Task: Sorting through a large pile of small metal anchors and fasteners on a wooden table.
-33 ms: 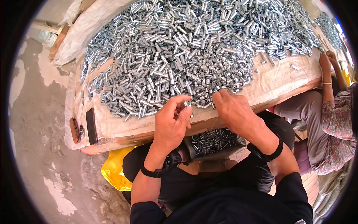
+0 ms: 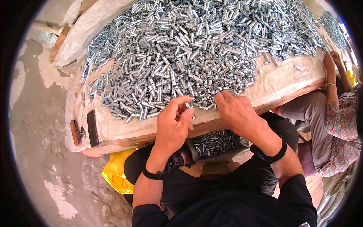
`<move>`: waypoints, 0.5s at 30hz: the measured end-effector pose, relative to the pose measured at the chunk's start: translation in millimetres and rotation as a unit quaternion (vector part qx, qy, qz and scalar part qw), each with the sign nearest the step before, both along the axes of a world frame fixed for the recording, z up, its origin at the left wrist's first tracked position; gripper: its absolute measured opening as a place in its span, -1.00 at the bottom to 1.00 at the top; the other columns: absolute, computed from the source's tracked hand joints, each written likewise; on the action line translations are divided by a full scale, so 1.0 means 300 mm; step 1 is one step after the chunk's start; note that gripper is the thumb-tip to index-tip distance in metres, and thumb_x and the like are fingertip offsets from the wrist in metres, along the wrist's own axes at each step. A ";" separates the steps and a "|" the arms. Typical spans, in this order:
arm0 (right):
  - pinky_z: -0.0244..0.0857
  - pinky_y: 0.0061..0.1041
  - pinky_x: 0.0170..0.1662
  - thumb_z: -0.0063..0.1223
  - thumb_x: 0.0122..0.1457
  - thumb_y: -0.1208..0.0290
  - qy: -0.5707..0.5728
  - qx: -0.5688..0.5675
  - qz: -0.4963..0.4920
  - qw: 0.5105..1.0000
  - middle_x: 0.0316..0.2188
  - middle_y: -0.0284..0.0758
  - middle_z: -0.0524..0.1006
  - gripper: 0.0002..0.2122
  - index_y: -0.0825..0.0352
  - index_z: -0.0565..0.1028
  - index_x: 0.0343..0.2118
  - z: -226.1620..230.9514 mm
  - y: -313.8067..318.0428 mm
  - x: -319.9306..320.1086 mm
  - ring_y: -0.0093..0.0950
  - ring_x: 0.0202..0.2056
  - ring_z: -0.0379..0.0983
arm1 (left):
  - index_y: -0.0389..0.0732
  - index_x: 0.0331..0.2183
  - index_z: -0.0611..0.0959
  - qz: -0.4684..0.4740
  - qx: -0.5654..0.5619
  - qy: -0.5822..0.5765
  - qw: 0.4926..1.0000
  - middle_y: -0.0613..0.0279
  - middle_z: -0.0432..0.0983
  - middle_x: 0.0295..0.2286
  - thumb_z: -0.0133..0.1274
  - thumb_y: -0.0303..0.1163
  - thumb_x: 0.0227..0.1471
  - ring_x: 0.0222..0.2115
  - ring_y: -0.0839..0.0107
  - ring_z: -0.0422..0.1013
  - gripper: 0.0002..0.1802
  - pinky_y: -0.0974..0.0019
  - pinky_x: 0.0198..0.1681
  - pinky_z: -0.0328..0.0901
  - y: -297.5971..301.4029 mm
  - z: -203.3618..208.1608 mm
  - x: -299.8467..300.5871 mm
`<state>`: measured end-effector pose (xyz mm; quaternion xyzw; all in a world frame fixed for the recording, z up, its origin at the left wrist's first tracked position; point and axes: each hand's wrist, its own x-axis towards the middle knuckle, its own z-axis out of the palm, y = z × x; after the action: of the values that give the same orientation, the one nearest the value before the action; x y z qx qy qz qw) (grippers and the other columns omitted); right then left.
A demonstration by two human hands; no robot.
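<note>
Between the thumb and curled index finger of my left hand (image 2: 172,123) is a small shiny metal tube (image 2: 188,105), mostly covered by the fingers. My right hand (image 2: 240,113) is closed in a pinch beside the near edge of the heap, a short gap to the right of my left hand. Whatever its fingertips hold, if anything, is hidden. Just beyond both hands lie short metal rings (image 2: 223,72). Longer metal tubes (image 2: 151,56) spread to the left and behind them, over a cloth-covered table (image 2: 283,81).
Below the table edge, between my legs, a dark bin (image 2: 211,157) contains many small dark metal pieces. A black bar (image 2: 92,128) and a brown-handled tool (image 2: 76,132) lie at the left corner. At right, another person's hands (image 2: 330,58) are near the table edge. A yellow bag (image 2: 117,172) hangs below.
</note>
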<state>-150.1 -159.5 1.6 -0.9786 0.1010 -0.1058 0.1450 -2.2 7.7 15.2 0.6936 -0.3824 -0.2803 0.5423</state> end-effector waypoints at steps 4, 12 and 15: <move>0.43 -0.19 -0.33 0.14 -0.01 0.64 -0.022 0.036 -0.036 0.998 -0.38 -0.12 0.49 -0.75 0.42 0.42 -0.23 -0.005 0.001 0.003 -0.12 -0.36 0.55 | -0.36 -0.02 0.53 0.011 -0.012 0.015 1.000 0.27 0.45 -0.39 0.08 -0.40 0.30 -0.52 0.53 0.48 -0.71 0.48 -0.45 0.38 0.002 -0.003 0.001; 0.36 -0.27 -0.37 0.14 0.16 0.55 -0.096 0.405 0.001 0.909 -0.53 -0.13 0.51 -0.88 0.45 0.48 -0.28 0.056 0.014 -0.004 -0.25 -0.47 0.51 | -0.38 -0.13 0.47 0.011 -0.046 0.141 0.989 0.20 0.49 -0.42 0.10 -0.37 0.30 -0.54 0.52 0.49 -0.73 0.48 -0.48 0.38 0.000 -0.007 -0.003; 0.35 -0.36 -0.40 0.14 0.17 0.56 -0.074 0.448 -0.032 0.891 -0.56 -0.19 0.50 -0.88 0.45 0.47 -0.27 0.083 0.035 -0.001 -0.38 -0.51 0.51 | -0.37 -0.17 0.46 0.007 -0.044 0.164 0.985 0.19 0.50 -0.43 0.11 -0.37 0.30 -0.54 0.50 0.50 -0.74 0.47 -0.48 0.40 0.003 -0.001 -0.003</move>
<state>-150.4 -148.9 26.3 -0.7956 0.1573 -0.1264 0.5713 -3.0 8.7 15.0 0.6164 -0.2953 -0.3689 0.6298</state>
